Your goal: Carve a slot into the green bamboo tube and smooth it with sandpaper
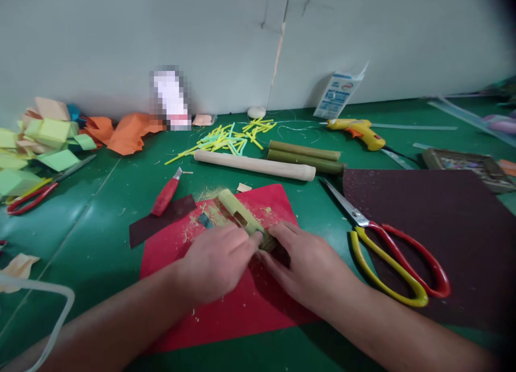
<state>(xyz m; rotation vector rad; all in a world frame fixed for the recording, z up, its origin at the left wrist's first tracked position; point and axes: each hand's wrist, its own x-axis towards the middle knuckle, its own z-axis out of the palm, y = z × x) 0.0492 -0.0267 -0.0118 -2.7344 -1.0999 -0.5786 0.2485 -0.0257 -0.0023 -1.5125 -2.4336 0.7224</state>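
Observation:
A pale green bamboo piece [237,213] with a rectangular notch cut in it lies slanted on a red sheet [242,313] dusted with shavings. My left hand [217,262] is closed over its near end, fingers curled, with a small dark strip [205,220] sticking out beside it. My right hand [308,267] presses on the same end from the right, fingers bent around it. The bamboo's near end is hidden under both hands.
A red-handled knife [166,195], a wooden dowel [253,164], two green bamboo sticks [304,156], cut yellow straws [229,136], a yellow glue gun [357,131], red-and-yellow scissors [395,259] on dark sandpaper [451,216], folded paper [48,146] and a second pair of scissors [32,195] at left.

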